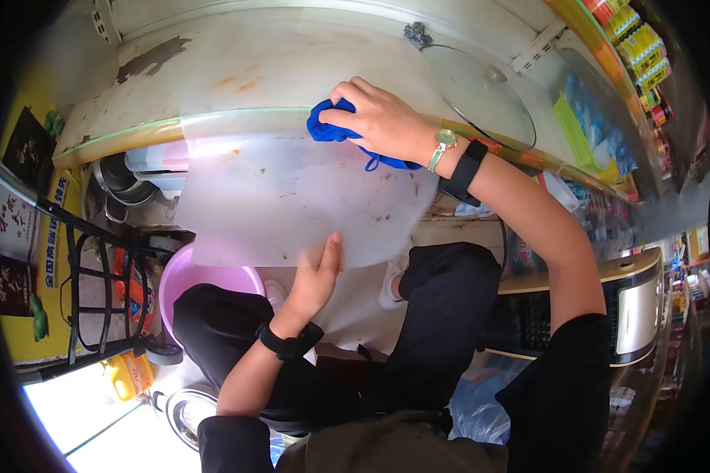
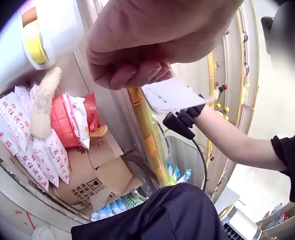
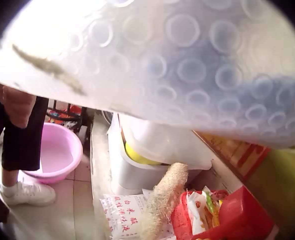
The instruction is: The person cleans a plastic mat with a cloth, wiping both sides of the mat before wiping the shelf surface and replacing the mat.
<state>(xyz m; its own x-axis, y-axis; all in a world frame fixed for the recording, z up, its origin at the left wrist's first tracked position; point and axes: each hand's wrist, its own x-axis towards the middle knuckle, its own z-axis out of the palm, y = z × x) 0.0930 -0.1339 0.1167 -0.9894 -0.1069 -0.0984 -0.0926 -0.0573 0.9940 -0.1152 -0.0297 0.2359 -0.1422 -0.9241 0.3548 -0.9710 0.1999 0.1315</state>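
Observation:
A translucent plastic mat [image 1: 292, 197] with scattered dark specks hangs from the shelf edge towards the knees. My left hand [image 1: 315, 272] grips its near edge, thumb on top; in the left wrist view the fingers [image 2: 137, 75] are curled, with a corner of the mat beyond them. Up at the shelf edge, my right hand [image 1: 375, 118] holds a bunched blue cloth [image 1: 329, 124] against the mat's far part, a loop of cloth hanging below. The right wrist view shows the mat's underside [image 3: 137, 65] with round bumps, the blue showing through and the right hand hidden.
A pink basin [image 1: 177, 276] stands on the floor by the left knee. A glass lid [image 1: 489, 94] lies on the shelf [image 1: 292, 55] at right. Under it are white packets [image 2: 10, 122], a loofah [image 2: 46, 102], a red basket [image 2: 62, 122] and cardboard [image 2: 95, 177]. A black rack [image 1: 95, 276] stands at left.

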